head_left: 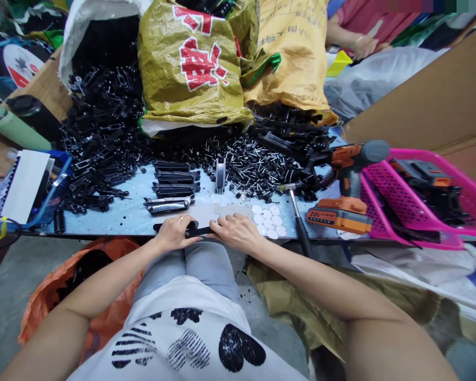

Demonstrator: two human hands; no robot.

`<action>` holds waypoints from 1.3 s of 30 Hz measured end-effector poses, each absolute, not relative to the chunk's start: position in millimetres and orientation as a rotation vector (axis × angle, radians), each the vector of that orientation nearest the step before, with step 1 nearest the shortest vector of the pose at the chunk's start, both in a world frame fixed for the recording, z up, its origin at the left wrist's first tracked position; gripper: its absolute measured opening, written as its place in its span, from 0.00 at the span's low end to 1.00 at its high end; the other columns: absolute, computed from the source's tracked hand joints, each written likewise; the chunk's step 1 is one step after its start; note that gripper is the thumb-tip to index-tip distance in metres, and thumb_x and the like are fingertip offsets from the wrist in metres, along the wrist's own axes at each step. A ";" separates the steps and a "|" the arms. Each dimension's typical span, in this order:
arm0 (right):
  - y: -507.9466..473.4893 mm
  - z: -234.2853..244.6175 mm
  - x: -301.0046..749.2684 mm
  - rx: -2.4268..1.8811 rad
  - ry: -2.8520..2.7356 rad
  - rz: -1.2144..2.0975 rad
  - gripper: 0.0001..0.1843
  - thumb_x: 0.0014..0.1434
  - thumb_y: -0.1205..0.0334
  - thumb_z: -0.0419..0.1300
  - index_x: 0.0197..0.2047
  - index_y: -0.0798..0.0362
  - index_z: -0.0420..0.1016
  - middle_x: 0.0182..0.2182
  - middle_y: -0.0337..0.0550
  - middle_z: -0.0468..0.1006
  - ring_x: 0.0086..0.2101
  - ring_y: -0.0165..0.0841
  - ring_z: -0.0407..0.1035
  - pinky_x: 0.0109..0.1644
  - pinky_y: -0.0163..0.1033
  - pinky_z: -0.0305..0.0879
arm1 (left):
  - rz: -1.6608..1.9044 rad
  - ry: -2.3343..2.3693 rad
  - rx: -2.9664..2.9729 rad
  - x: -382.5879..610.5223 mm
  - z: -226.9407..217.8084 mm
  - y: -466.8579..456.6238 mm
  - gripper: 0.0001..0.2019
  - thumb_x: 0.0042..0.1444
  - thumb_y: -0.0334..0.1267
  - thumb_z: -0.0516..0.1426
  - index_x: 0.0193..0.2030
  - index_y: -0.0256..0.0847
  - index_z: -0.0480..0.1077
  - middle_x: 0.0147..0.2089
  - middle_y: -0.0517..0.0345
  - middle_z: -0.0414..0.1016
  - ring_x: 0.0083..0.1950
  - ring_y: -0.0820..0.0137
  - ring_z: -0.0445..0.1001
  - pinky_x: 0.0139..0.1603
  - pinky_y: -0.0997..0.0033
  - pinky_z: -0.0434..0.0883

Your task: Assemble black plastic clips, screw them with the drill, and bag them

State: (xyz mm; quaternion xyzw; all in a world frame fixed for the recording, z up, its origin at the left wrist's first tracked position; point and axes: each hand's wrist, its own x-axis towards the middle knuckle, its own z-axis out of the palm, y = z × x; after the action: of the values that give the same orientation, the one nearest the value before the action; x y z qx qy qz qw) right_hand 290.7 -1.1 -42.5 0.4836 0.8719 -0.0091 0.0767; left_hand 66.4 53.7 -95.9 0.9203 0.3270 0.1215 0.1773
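Note:
At the table's front edge, my left hand (177,232) is closed around a long black plastic part (201,231). My right hand (235,232) grips the same part at its right end, fingers bent over it. Behind my left hand lies a stack of several similar black parts (174,189), side by side. A narrow black and silver piece (220,175) stands upright behind my right hand. White round discs (268,221) lie just right of that hand. A hammer (300,225) rests beyond them, its handle over the edge.
Heaps of small black parts (99,137) and black-headed pins (257,166) spread below a yellow-green sack (194,63). A cordless drill (343,185) stands by a pink basket (424,233) at right. A blue basket (59,185) sits left. Someone's hand (364,46) shows at the back right.

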 end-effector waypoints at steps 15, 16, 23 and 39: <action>53.4 -94.8 348.6 2.314 2.085 -0.074 0.14 0.65 0.64 0.47 0.48 0.58 0.70 0.42 0.52 0.73 0.42 0.38 0.66 0.41 0.38 0.57 | 0.037 1.293 2.707 216.5 -80.2 165.0 0.14 0.58 0.22 0.45 0.43 0.27 0.70 0.49 0.37 0.70 0.53 0.57 0.64 0.48 0.59 0.62; 52.6 -94.6 349.6 2.348 2.106 -0.121 0.14 0.64 0.65 0.47 0.48 0.58 0.70 0.42 0.51 0.72 0.41 0.36 0.67 0.41 0.37 0.58 | 0.033 1.258 2.719 219.7 -83.1 169.7 0.14 0.58 0.22 0.45 0.43 0.27 0.71 0.48 0.38 0.70 0.52 0.58 0.65 0.47 0.61 0.62; 26.0 -64.4 326.5 2.152 2.676 -0.756 0.11 0.61 0.62 0.56 0.44 0.56 0.75 0.39 0.46 0.75 0.35 0.30 0.70 0.43 0.34 0.64 | 0.058 1.176 2.738 217.3 -94.0 171.1 0.16 0.60 0.23 0.43 0.46 0.27 0.70 0.50 0.37 0.69 0.50 0.59 0.67 0.49 0.59 0.60; 31.4 -35.5 262.0 1.664 2.494 -0.304 0.18 0.67 0.60 0.46 0.39 0.60 0.74 0.35 0.51 0.73 0.38 0.36 0.70 0.40 0.35 0.59 | 0.330 1.258 2.639 48.9 -41.0 107.6 0.11 0.63 0.36 0.47 0.44 0.36 0.69 0.43 0.48 0.73 0.46 0.62 0.70 0.47 0.63 0.66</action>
State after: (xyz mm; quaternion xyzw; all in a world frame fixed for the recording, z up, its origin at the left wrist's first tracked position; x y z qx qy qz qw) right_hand 262.0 31.4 -35.5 0.5510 0.8259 -0.1007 0.0639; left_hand 48.9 107.6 -41.0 0.8925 0.4255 0.1115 0.0994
